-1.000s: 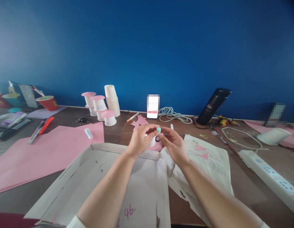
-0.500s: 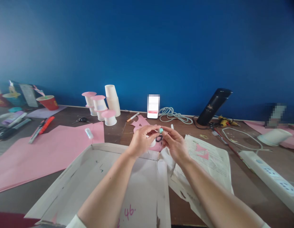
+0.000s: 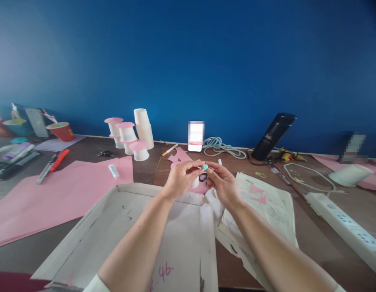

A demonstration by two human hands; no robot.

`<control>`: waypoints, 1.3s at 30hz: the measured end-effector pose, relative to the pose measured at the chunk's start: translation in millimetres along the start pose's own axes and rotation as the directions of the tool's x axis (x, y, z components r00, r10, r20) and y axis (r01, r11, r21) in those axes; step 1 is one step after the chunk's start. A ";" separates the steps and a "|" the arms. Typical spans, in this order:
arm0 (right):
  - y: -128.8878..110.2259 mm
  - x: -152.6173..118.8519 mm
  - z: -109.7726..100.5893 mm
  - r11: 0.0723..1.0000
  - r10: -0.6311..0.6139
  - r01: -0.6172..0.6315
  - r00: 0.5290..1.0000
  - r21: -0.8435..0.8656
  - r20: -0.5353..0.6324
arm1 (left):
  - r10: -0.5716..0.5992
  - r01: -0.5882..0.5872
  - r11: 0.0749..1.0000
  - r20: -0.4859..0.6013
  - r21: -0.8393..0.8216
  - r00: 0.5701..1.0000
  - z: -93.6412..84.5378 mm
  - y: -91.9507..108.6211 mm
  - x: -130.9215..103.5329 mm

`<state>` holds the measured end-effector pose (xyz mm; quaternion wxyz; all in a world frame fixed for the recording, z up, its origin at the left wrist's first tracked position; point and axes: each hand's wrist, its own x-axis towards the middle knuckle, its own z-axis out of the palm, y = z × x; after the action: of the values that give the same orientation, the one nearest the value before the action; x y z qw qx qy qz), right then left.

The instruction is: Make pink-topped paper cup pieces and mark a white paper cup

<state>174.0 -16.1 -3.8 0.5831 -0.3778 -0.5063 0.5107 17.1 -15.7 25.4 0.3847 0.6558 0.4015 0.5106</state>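
Observation:
Between my two hands is a small teal piece (image 3: 205, 166), too small to name. My left hand (image 3: 180, 178) pinches it from the left with thumb and forefinger. From the other side the fingertips of my right hand (image 3: 225, 184) close on it. Just below the fingertips show a black loop (image 3: 203, 177) and a white round thing, partly hidden by my left hand. Cut pink paper (image 3: 181, 156) lies behind my hands. Under my forearms is a shallow white cardboard box lid (image 3: 139, 227) with pink handwriting.
Paper cups with pink discs (image 3: 126, 134) stand at the back left, near stacked white cups (image 3: 143, 127). A lit phone (image 3: 195, 138) leans on the blue wall. Right are a black flask (image 3: 273, 138), crumpled printed paper (image 3: 276, 207) and a power strip (image 3: 346, 227). Left lie pink sheets (image 3: 69, 194) and a red cutter (image 3: 58, 161).
Almost nothing differs. My hands stay together with the teal piece between the fingertips, shifted only very slightly.

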 end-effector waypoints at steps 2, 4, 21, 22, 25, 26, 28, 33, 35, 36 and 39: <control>-0.2 -0.1 0.1 1.000 0.003 -0.003 1.000 -0.001 0.000 | -0.005 0.005 1.000 0.001 0.001 1.000 0.1 0.2 0.1; -0.1 0.0 0.1 1.000 0.008 -0.008 1.000 -0.003 -0.002 | -0.008 0.008 1.000 0.002 -0.002 1.000 0.3 -0.1 0.3; 3.3 2.4 -4.3 0.999 0.012 -0.012 1.000 -0.030 -0.002 | -0.032 0.032 0.999 -0.026 0.012 0.999 4.4 -1.7 -0.2; 3.7 2.7 -4.6 0.999 0.011 -0.011 1.000 -0.032 -0.001 | -0.029 0.030 0.999 -0.028 0.023 0.999 4.4 -2.5 -0.1; 4.7 2.8 -5.2 1.000 -0.003 0.003 1.000 -0.031 -0.001 | -0.016 0.018 0.998 -0.031 0.054 0.999 4.4 -5.1 0.1; 4.9 2.5 -5.2 1.000 -0.006 0.006 1.000 -0.025 0.000 | -0.007 0.009 0.998 -0.030 0.063 1.000 4.4 -5.8 0.1; 5.3 1.9 -5.2 1.000 -0.003 0.003 1.000 0.002 0.006 | 0.016 -0.014 0.997 -0.027 0.081 0.999 4.5 -6.5 0.0; 6.4 2.5 -5.4 0.997 0.020 -0.020 1.000 0.072 0.003 | 0.104 -0.102 0.986 -0.006 0.130 0.995 5.4 -3.1 -1.4; 7.0 3.7 -5.6 0.995 0.019 -0.019 1.000 0.094 -0.003 | 0.158 -0.156 0.976 0.001 0.153 0.987 5.8 -1.9 -1.9; 7.3 4.3 -5.7 0.995 0.019 -0.019 1.000 0.101 -0.004 | 0.186 -0.184 0.968 0.003 0.168 0.983 6.0 -1.8 -2.1; 6.9 5.2 -5.7 0.995 0.030 -0.029 1.000 0.098 -0.005 | 0.267 -0.261 0.940 0.004 0.218 0.964 6.5 -3.8 -2.0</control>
<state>177.9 -9.2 -10.6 0.5952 -0.3578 -0.4730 0.5422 22.6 -16.7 20.0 0.2337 0.7350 0.3684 0.5191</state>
